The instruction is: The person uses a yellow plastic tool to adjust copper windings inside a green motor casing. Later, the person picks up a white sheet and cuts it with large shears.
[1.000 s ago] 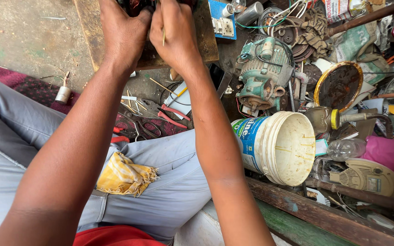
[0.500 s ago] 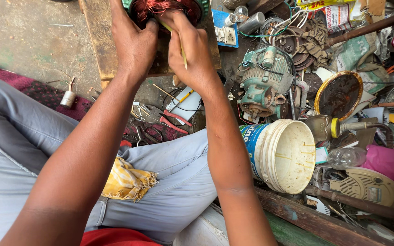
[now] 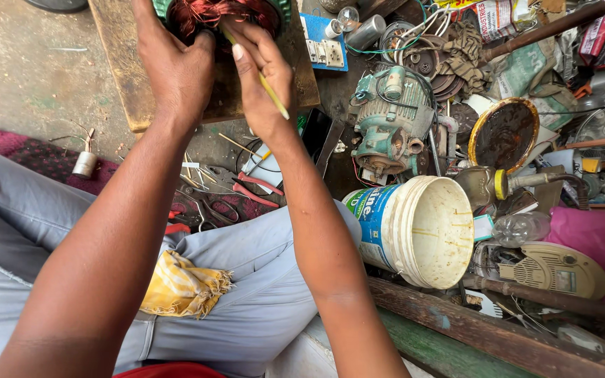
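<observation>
We see both hands up at the top of the view, working on a copper-wound coil (image 3: pixel 208 12) in a green ring that sits on a wooden board (image 3: pixel 124 63). The left hand (image 3: pixel 176 66) is cupped with its fingers curled onto the coil's near edge, touching the red-brown windings. The right hand (image 3: pixel 264 77) pinches a thin yellow stick (image 3: pixel 264 78) between thumb and fingers, its tip poking into the windings.

Just right of the right hand lies a blue rectangular card (image 3: pixel 325 43) with small white switches on it. Further right stands a pale green motor (image 3: pixel 393 115), and below that, near the right forearm, a white bucket (image 3: pixel 421 231) lies on its side, wrapped with a blue and white label. Beyond the motor, at the upper right, sits a crumpled printed sack (image 3: pixel 502 17). Below the left wrist, scissors (image 3: pixel 211 206) and red-handled pliers (image 3: pixel 257 192) lie on the floor, and a yellow checked cloth (image 3: pixel 180 287) rests on the grey trouser leg
</observation>
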